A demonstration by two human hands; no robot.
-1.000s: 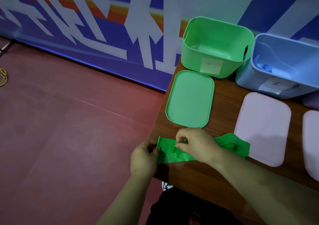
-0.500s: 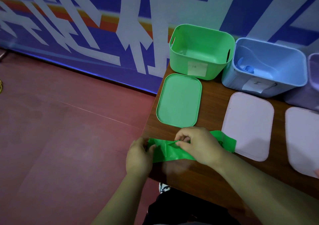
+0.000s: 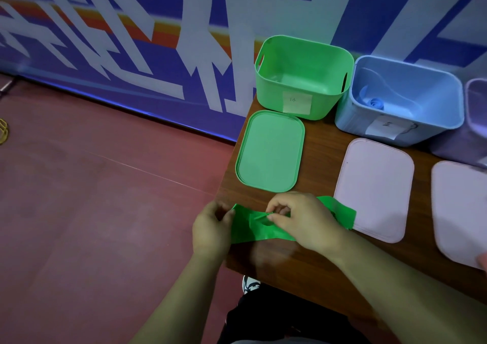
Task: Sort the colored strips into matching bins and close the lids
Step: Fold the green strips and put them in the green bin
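Head view: my left hand (image 3: 210, 231) is pinching the left end of the crumpled bright green plastic strip (image 3: 253, 230), right at the near left corner of the brown wooden table (image 3: 324, 145). My right hand (image 3: 303, 219) is gripping the same strip, with thumb and curled fingertips pinching a raised fold near its middle. So both hands are grasping the strip. The strip is lying across the table's near edge. Its right end is reaching the near left edge of a pale pink rectangular plastic lid (image 3: 374, 185), but I cannot tell whether it overlaps.

The green rectangular plastic lid (image 3: 271, 151) is lying flat just beyond my hands. Behind it the open green plastic bin (image 3: 268, 98) is standing upright at the far left corner, with a white paper label (image 3: 297, 102) facing me. The open light blue plastic bin (image 3: 350, 119) is sitting just beside it on the right, holding a coiled blue strip (image 3: 375, 102). A second pale lid (image 3: 461, 211) and a purple bin (image 3: 474, 122) are getting cut off at the right edge.
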